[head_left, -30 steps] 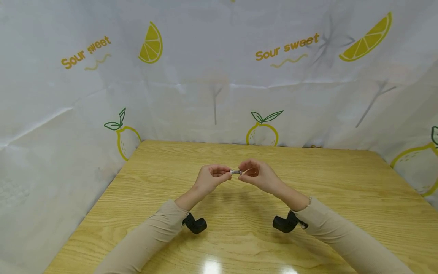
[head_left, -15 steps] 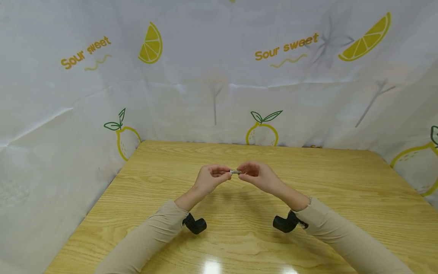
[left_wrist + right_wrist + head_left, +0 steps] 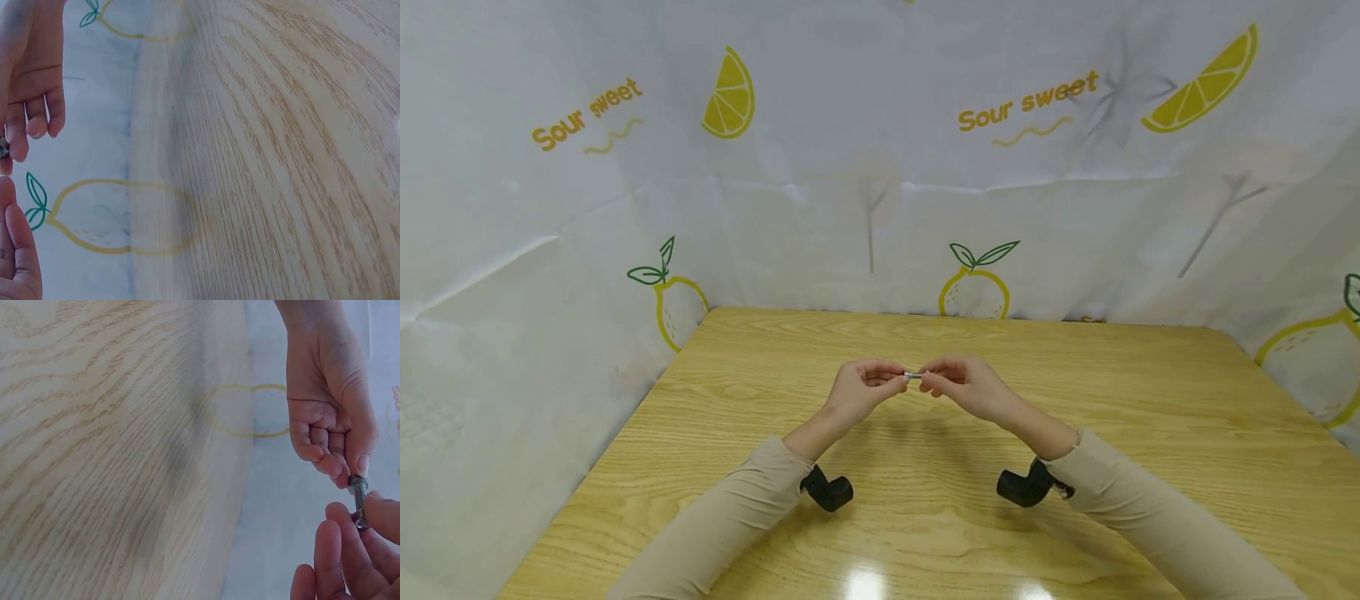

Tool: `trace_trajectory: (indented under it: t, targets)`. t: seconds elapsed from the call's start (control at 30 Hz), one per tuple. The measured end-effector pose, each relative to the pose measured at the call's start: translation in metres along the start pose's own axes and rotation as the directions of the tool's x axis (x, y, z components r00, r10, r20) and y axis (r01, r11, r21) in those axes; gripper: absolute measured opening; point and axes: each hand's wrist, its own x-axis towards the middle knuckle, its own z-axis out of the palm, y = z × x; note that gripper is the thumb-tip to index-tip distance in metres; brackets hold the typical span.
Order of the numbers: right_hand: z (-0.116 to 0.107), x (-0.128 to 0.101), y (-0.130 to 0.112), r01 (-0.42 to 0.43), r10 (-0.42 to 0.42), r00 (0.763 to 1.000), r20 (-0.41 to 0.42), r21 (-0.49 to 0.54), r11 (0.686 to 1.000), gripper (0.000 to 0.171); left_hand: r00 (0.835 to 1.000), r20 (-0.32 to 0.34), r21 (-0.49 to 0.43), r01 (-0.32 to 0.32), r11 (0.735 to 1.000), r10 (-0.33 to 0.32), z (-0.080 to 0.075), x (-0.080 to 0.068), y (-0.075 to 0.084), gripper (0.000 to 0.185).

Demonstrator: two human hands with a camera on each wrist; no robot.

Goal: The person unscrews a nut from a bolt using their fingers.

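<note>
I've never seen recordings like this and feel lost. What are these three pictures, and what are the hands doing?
A person wears three cameras. The head view looks down at a light wooden table with lemon-printed white cloth around it. The black lumps under the beige sleeves are the wrist cameras; each gives a close side view. Above the table, the left hand and right hand pinch the two ends of a small silver metal bolt. A small metal part, perhaps a nut, sits at the right fingertips.

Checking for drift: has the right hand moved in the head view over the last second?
Yes, slightly: the right hand has edged left toward the left hand, against the printed lemon behind, covering more of the bolt.
</note>
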Motion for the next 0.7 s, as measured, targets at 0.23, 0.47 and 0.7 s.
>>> trace_trajectory:
  t: [0.23, 0.47, 0.7]
  targets:
    - [0.0008, -0.0002, 0.0005, 0.019, -0.018, 0.998, -0.055, 0.024, 1.0, 0.03, 1.0, -0.001, 0.005, -0.001, 1.0, 0.001, 0.0, 0.0007, -0.0011, 0.024]
    - [0.0002, 0.0001, 0.0003, -0.008, 0.008, 1.0, -0.019, 0.013, 1.0, 0.036, 1.0, -0.009, -0.013, 0.0, 1.0, 0.0, 0.0004, 0.0004, -0.0013, 0.022]
    - [0.0001, -0.0011, 0.0003, 0.002, -0.002, 0.999, -0.045, 0.017, 1.0, 0.029, 1.0, 0.0, -0.022, 0.0, 1.0, 0.0, 0.0001, 0.0005, -0.002, 0.021]
